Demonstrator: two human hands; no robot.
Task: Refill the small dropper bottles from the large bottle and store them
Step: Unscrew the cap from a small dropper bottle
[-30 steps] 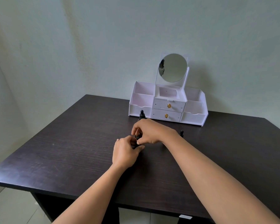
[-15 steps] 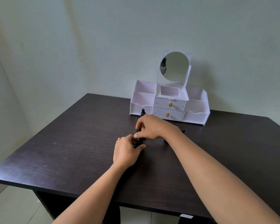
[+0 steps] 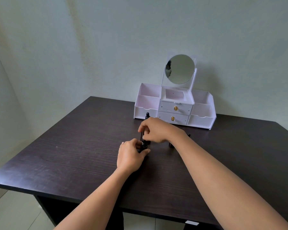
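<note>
Your left hand point(image 3: 131, 156) is wrapped around a small dark dropper bottle point(image 3: 144, 145) standing on the dark wood-grain table point(image 3: 73, 155). Your right hand point(image 3: 156, 130), at its one o'clock, pinches the bottle's black cap from above. The threaded neck shows, so this looks like an early uncapping or capping step. More dark bottles stand at twelve point(image 3: 147, 115) and three o'clock point(image 3: 171, 145); which is the large one is unclear. The white plastic organiser with round mirror point(image 3: 201, 112), farther at one o'clock, shows empty compartments and shut drawers: nothing stored yet.
</note>
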